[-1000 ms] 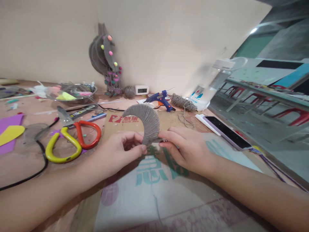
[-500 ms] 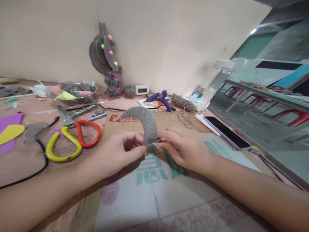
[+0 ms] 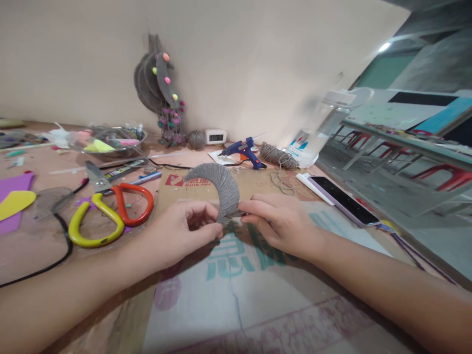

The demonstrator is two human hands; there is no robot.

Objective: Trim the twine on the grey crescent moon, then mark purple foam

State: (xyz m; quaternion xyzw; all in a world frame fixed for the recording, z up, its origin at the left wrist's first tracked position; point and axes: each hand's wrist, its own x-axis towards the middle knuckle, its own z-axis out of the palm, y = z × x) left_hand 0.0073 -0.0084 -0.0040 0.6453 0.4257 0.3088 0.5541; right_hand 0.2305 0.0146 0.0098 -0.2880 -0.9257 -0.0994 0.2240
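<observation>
On the bench [image 3: 33, 250] at left, a yellow cutout [image 3: 16, 204] overlaps a purple sheet [image 3: 11, 223]. Next, scissors [image 3: 99, 182] lie with their handles toward my camera, I judge for an easy pick-up, in front of a bowl [image 3: 118, 153] of bright bits. At center, I see the person's left hand [image 3: 182, 226] holding the lower end of a gray, yarn-wound crescent [image 3: 225, 189], thumb and fingers closed on it, seemingly to steady it upright above the cardboard [image 3: 177, 194], which probably shields the bench. At the crescent's right edge, the right hand [image 3: 280, 221] narrows to a pinch; what its fingertips grip, I cannot tell. Behind the hands, a glue gun [image 3: 245, 150] rests near loose yarn [image 3: 275, 155], apparently parked clear of the fingers. At right stand a bottle [image 3: 326, 123] and, nearer me, a flat-lying phone [image 3: 341, 199], both set aside.
</observation>
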